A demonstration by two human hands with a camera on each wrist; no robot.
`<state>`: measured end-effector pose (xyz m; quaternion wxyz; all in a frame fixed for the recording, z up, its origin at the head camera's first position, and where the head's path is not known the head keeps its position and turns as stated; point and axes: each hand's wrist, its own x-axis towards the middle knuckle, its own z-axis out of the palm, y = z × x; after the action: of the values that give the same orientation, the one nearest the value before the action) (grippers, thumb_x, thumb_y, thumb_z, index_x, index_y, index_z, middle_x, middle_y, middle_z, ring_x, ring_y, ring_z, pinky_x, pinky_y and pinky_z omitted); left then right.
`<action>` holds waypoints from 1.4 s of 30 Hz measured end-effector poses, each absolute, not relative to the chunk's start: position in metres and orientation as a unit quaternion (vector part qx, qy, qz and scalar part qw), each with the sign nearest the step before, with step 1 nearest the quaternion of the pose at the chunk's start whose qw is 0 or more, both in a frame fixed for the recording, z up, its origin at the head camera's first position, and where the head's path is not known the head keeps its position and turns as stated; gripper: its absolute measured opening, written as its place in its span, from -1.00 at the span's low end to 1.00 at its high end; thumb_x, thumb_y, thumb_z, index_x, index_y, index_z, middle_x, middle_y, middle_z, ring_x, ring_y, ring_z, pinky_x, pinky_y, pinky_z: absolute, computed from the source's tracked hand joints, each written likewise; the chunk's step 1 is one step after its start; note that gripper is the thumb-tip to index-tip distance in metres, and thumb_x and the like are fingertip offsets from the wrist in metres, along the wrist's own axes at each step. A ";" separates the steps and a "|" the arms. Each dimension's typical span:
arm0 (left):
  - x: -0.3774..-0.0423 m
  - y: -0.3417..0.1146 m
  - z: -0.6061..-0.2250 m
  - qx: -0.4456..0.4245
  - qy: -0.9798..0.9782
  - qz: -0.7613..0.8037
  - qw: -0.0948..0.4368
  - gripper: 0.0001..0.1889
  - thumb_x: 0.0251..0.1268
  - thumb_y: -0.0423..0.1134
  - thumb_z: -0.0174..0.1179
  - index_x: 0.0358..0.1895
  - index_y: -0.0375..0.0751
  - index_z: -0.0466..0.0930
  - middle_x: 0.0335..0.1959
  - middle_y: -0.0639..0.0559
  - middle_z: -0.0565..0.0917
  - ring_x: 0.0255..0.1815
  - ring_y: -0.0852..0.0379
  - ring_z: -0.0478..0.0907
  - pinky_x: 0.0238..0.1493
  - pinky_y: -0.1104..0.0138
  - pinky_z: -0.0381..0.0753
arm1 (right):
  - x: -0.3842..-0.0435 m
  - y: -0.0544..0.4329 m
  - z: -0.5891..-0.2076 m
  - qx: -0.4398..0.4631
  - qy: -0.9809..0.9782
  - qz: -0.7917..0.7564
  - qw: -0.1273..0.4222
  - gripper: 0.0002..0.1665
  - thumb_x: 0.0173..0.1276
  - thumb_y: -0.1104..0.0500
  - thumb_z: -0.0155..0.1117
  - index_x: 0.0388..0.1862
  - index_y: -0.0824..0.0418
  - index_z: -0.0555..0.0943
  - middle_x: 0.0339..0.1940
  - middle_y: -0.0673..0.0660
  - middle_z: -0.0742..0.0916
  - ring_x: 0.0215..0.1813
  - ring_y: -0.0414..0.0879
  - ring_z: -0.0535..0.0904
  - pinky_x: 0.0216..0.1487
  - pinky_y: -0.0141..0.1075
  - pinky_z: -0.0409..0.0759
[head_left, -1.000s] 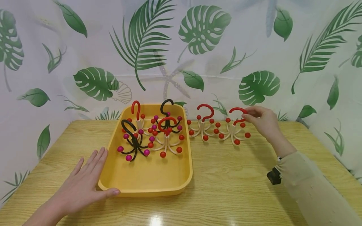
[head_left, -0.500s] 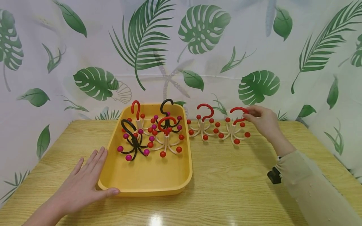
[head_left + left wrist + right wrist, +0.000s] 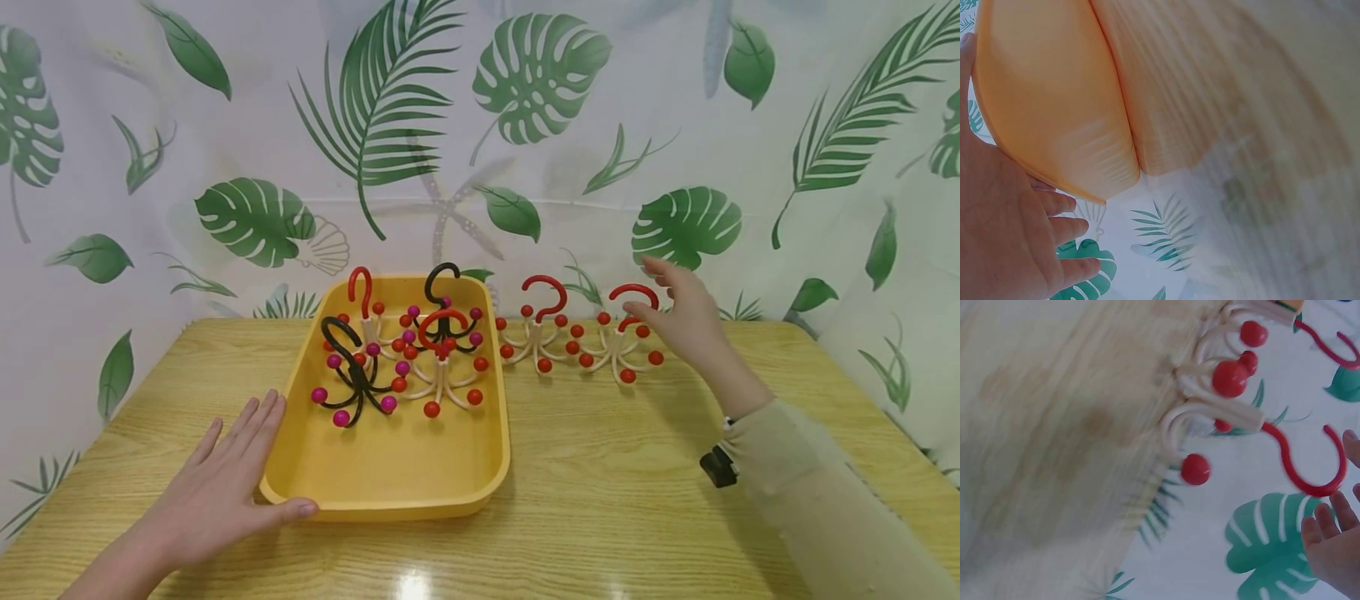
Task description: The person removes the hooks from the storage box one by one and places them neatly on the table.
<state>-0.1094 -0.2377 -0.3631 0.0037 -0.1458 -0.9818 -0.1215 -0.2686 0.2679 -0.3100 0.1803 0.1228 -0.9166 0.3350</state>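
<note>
At the right, a small hanger with a red hook and pale curved arms tipped with red balls (image 3: 617, 343) stands on the table. My right hand (image 3: 690, 321) is beside its hook, fingers spread and thumb overlapping the hook. In the right wrist view, fingertips lie right by the red hook (image 3: 1329, 489). My left hand (image 3: 217, 496) lies against the left side of a yellow tray (image 3: 405, 510), fingers straight, thumb over the near rim. Inside the tray are two black hangers with magenta balls (image 3: 358, 379) and two pale, red-hooked ones (image 3: 442, 375).
Another pale hanger with a red hook (image 3: 536, 335) stands between the tray and the rightmost hanger. The wooden table (image 3: 600, 500) meets a leaf-printed cloth (image 3: 570, 175) behind. A black device (image 3: 718, 467) is strapped at the right wrist.
My right hand has let go of the rightmost hanger's red hook; its fingers have spread and lifted. The hanger stays in place, and the left hand and tray have not moved.
</note>
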 end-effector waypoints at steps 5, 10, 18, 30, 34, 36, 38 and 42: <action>-0.110 -0.237 -0.362 -0.145 -0.982 -0.123 0.004 0.23 0.04 0.50 0.05 0.52 -0.28 -0.31 0.53 -0.24 -0.17 0.51 -0.22 -0.24 0.41 -0.09 -0.46 | -0.262 0.242 -0.298 0.151 -0.907 0.327 0.217 -0.25 0.24 0.22 0.38 0.40 0.23 0.33 0.28 0.31 0.44 0.23 0.24 0.31 0.16 0.14 0.32; -0.109 -0.237 -0.362 -0.144 -0.982 -0.124 0.004 0.23 0.04 0.50 0.05 0.52 -0.29 -0.31 0.53 -0.25 -0.16 0.51 -0.24 -0.22 0.41 -0.10 -0.45 | -0.256 0.211 -0.290 0.191 -0.892 0.346 0.220 -0.27 0.23 0.22 0.39 0.37 0.21 0.36 0.31 0.24 0.43 0.24 0.19 0.32 0.19 0.09 0.35; -0.109 -0.237 -0.363 -0.146 -0.982 -0.121 0.006 0.22 0.06 0.49 0.06 0.52 -0.29 -0.31 0.53 -0.22 -0.19 0.52 -0.22 -0.25 0.41 -0.08 -0.47 | -0.252 0.166 -0.292 0.261 -0.847 0.422 0.191 -0.25 0.19 0.21 0.43 0.36 0.21 0.37 0.30 0.18 0.42 0.25 0.08 0.36 0.24 -0.04 0.42; -0.110 -0.238 -0.362 -0.142 -0.982 -0.125 0.003 0.23 0.04 0.50 0.06 0.53 -0.27 -0.32 0.53 -0.24 -0.18 0.51 -0.23 -0.23 0.40 -0.09 -0.49 | -0.250 0.116 -0.306 0.319 -0.835 0.445 0.061 -0.20 0.27 0.12 0.36 0.45 0.06 0.25 0.37 0.13 0.34 0.29 0.07 0.35 0.23 -0.02 0.43; -0.109 -0.238 -0.363 -0.145 -0.981 -0.126 0.006 0.22 0.05 0.48 0.08 0.53 -0.26 -0.31 0.53 -0.23 -0.17 0.51 -0.24 -0.22 0.40 -0.09 -0.48 | -0.251 0.106 -0.311 0.335 -0.835 0.435 0.032 -0.18 0.27 0.09 0.36 0.46 0.01 0.24 0.37 0.12 0.32 0.29 0.02 0.31 0.24 0.01 0.40; -0.109 -0.238 -0.363 -0.147 -0.981 -0.126 0.006 0.22 0.05 0.48 0.08 0.53 -0.26 -0.31 0.54 -0.23 -0.17 0.51 -0.24 -0.21 0.40 -0.09 -0.48 | -0.252 0.102 -0.313 0.345 -0.836 0.427 0.024 -0.17 0.26 0.08 0.37 0.47 -0.02 0.23 0.38 0.09 0.31 0.29 -0.01 0.29 0.25 -0.01 0.39; -0.109 -0.238 -0.364 -0.146 -0.981 -0.126 0.006 0.22 0.05 0.48 0.08 0.53 -0.25 -0.32 0.54 -0.23 -0.18 0.51 -0.24 -0.21 0.40 -0.10 -0.46 | -0.253 0.098 -0.315 0.353 -0.835 0.421 0.023 -0.18 0.26 0.08 0.37 0.46 -0.01 0.26 0.36 0.08 0.33 0.28 -0.01 0.29 0.24 -0.02 0.40; -0.110 -0.238 -0.364 -0.145 -0.981 -0.127 0.004 0.22 0.05 0.48 0.08 0.53 -0.24 -0.33 0.53 -0.24 -0.16 0.51 -0.24 -0.21 0.40 -0.13 -0.41 | -0.255 0.092 -0.318 0.351 -0.839 0.415 0.037 -0.31 0.30 0.08 0.33 0.39 0.06 0.36 0.31 0.06 0.42 0.25 -0.01 0.37 0.19 -0.07 0.46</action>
<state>-0.1097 -0.2380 -0.3635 0.0043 -0.1449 -0.9813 -0.1268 -0.2547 0.0918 -0.3183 0.0365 0.3513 -0.8385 0.4150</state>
